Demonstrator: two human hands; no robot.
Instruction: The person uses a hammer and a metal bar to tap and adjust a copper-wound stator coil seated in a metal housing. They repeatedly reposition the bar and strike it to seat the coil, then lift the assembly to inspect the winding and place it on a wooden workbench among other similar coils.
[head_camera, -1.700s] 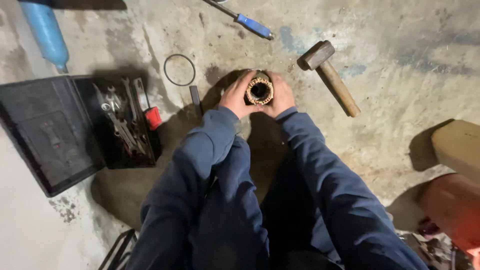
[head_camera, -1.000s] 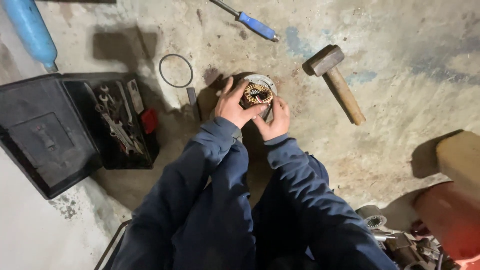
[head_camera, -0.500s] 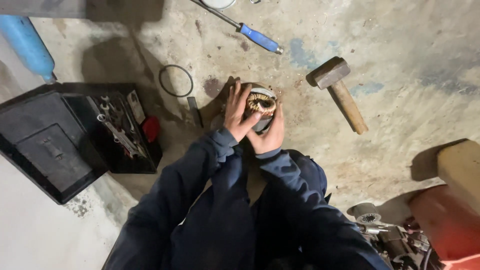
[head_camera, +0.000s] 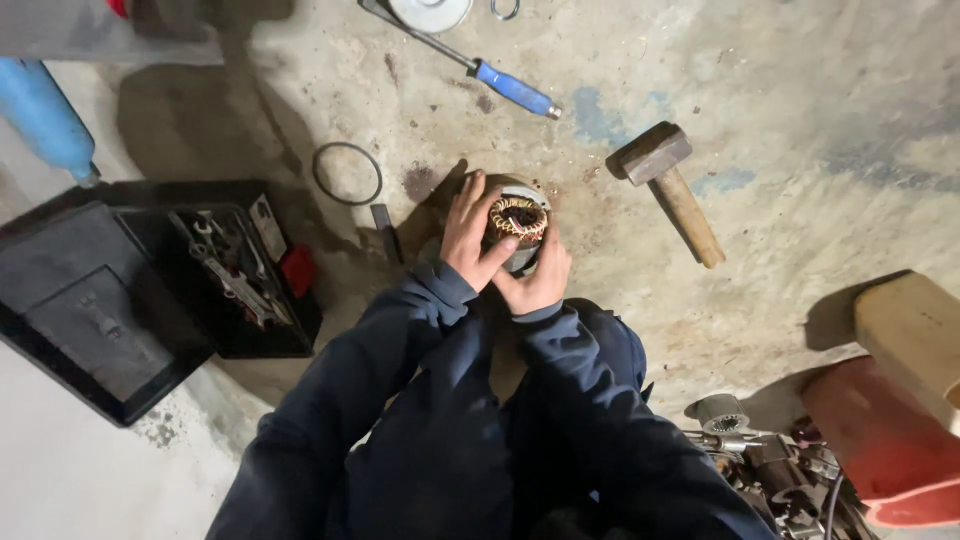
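Left of the hammer, a stator is gripped by the left hand and right hand, fingers wrapped around it, its copper windings apparently not yet removed.

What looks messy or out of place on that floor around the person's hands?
Nothing looks broken. Both hands, left hand and right hand, grip a motor stator with copper windings. A hammer, screwdriver and black ring lie loose on the stained concrete floor, away from the open toolbox.
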